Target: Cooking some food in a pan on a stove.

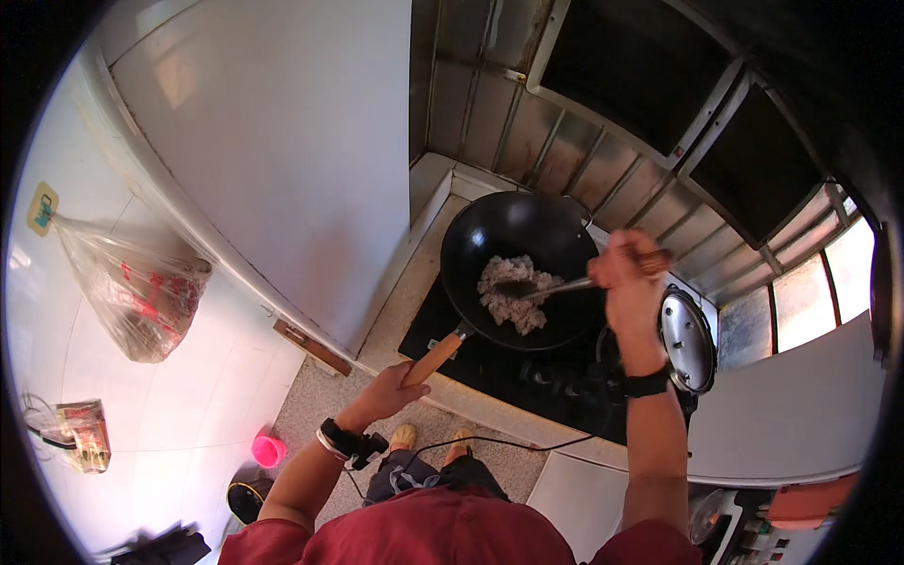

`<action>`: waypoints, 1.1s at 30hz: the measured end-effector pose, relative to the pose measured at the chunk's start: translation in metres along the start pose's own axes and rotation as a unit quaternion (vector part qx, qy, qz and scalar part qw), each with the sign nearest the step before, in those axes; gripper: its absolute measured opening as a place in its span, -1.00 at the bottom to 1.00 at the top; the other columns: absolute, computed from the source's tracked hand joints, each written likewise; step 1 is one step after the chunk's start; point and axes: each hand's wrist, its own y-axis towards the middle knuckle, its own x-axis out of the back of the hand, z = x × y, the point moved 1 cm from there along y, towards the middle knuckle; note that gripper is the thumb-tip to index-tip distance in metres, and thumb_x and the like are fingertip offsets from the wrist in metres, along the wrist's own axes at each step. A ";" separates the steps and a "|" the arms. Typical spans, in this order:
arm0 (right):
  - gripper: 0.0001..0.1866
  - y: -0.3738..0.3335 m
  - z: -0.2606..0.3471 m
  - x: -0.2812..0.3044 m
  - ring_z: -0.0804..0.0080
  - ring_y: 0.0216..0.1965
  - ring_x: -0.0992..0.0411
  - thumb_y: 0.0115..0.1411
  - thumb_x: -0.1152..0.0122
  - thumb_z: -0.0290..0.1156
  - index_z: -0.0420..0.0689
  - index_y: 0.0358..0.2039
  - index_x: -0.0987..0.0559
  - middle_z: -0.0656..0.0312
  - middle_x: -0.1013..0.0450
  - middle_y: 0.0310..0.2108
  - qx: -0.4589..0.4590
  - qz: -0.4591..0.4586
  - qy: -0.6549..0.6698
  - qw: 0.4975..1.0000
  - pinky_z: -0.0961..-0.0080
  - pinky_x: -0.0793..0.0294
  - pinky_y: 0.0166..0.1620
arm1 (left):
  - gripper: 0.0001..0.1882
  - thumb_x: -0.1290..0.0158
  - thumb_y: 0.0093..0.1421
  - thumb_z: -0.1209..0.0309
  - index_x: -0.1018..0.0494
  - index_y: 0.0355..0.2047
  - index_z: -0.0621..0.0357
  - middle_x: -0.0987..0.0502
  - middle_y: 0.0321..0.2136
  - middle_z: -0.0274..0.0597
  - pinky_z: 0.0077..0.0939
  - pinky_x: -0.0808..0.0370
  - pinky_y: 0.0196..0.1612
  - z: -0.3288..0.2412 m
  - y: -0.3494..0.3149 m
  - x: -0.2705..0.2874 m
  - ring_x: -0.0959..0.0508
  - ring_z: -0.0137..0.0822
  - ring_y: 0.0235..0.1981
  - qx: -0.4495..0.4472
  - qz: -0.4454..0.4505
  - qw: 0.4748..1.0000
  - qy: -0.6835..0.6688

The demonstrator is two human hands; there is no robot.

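Note:
A black wok [480,231] sits on the dark glass stove [537,377], its wooden handle pointing toward me. My left hand [381,395] is wrapped round the end of that handle. Pale, clumped food that looks like rice or minced meat [513,315] lies in the bottom of the wok. Over the wok's right side, my right hand [629,264] grips the wooden handle of a metal spatula [565,286]. The spatula's blade rests in the food. My right hand is slightly smeared by motion.
A metal pot lid [686,339] stands at the stove's right. Above the wok hangs a dark range hood [640,75]. A white panel [282,141] rises close on the left. A plastic bag [141,292] hangs on the left wall, and a black cable [508,443] crosses before me.

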 end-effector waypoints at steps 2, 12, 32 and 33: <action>-0.79 -0.004 -0.022 0.005 0.55 -0.72 -0.14 0.23 -0.18 -0.38 -0.20 -0.48 -0.45 0.36 -0.17 -0.76 -0.002 -0.012 -0.056 0.998 0.46 -0.31 -0.46 | -0.65 -0.16 0.14 0.27 -0.40 -0.27 0.33 -0.49 -0.53 -0.09 -0.38 -0.41 -0.36 -0.002 0.002 -0.002 -0.50 -0.30 -0.47 -0.013 0.003 1.000 -0.007; -0.77 -0.024 -0.014 0.017 0.53 -0.70 -0.18 0.24 -0.18 -0.34 -0.22 -0.47 -0.45 0.32 -0.21 -0.75 -0.012 0.015 -0.049 0.999 0.48 -0.30 -0.49 | -0.65 -0.16 0.12 0.27 -0.40 -0.28 0.34 -0.48 -0.53 -0.04 -0.37 -0.40 -0.36 -0.008 0.000 0.001 -0.50 -0.27 -0.46 -0.006 0.002 1.000 0.019; -0.79 -0.018 -0.018 0.017 0.54 -0.66 -0.26 0.20 -0.22 -0.35 -0.22 -0.42 -0.46 0.28 -0.34 -0.65 0.010 -0.019 -0.167 0.986 0.58 -0.30 -0.50 | -0.68 -0.14 0.18 0.26 -0.38 -0.25 0.27 -0.40 -0.59 -0.34 -0.54 -0.33 -0.57 0.004 0.002 -0.001 -0.39 -0.50 -0.61 -0.021 0.004 1.000 0.007; -0.79 -0.016 -0.018 0.023 0.54 -0.66 -0.25 0.21 -0.21 -0.34 -0.21 -0.43 -0.45 0.29 -0.33 -0.66 0.015 -0.015 -0.174 0.984 0.56 -0.31 -0.50 | -0.66 -0.15 0.15 0.26 -0.39 -0.26 0.30 -0.43 -0.56 -0.19 -0.45 -0.36 -0.47 0.000 0.002 -0.002 -0.43 -0.39 -0.53 -0.011 0.007 1.000 0.007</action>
